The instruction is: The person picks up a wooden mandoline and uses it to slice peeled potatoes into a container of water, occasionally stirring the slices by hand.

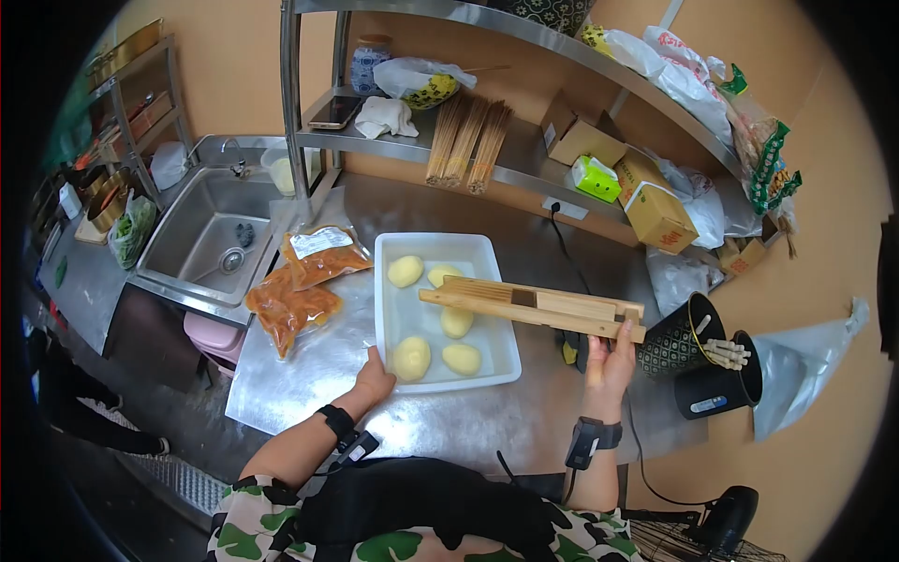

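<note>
A white rectangular tray [507, 361] with several peeled potatoes [411, 358] in it stands on the steel table. My left hand [375, 377] is at the tray's lower left edge, its fingers closed on the rim. A long wooden slicer board [534, 307] reaches over the right part of the tray, slightly tilted, partly covering two potatoes. Its right end is in my right hand [611, 361], fingers wrapped round it. Left of the tray lie sealed bags of orange-brown food [295, 304].
A sink [211, 234] is at the left. Bundles of skewers [468, 140] and boxes [658, 206] sit on the shelf [524, 173] behind. Two black bins [716, 393] stand at the right. A person's legs [103, 412] show at the far left.
</note>
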A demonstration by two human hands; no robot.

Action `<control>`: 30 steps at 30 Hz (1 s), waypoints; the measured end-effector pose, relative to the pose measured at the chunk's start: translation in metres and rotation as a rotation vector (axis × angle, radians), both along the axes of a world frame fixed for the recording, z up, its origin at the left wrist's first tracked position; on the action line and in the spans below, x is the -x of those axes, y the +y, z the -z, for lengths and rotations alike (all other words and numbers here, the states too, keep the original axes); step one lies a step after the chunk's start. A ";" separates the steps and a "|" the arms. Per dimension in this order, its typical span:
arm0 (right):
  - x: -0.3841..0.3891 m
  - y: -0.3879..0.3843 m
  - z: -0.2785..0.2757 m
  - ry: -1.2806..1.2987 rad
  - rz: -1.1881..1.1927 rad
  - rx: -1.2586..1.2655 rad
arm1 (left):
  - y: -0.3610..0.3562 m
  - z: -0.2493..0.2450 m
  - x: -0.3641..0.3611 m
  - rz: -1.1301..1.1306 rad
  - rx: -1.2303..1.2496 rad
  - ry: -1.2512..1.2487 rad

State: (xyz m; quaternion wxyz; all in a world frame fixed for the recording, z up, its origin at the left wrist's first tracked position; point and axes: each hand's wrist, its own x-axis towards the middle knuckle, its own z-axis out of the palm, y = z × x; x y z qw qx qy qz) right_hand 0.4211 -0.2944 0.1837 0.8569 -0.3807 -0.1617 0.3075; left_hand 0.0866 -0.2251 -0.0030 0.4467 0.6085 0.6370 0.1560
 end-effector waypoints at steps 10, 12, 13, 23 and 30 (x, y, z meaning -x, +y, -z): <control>0.067 0.018 -0.037 -0.161 -0.306 -0.191 | -0.002 -0.141 -0.030 0.082 0.726 -1.351; 0.093 0.013 -0.039 -0.218 -0.393 -0.168 | 0.009 -0.165 -0.044 0.072 0.862 -1.643; 0.103 0.009 -0.042 -0.245 -0.435 -0.153 | 0.016 -0.175 -0.050 0.027 0.840 -1.749; 0.055 0.012 0.006 -1.489 -0.899 0.522 | 0.001 -0.191 0.064 -0.021 0.696 -1.906; 0.067 0.000 0.126 -1.973 -0.738 0.497 | -0.069 -0.194 0.130 -0.576 0.523 -1.590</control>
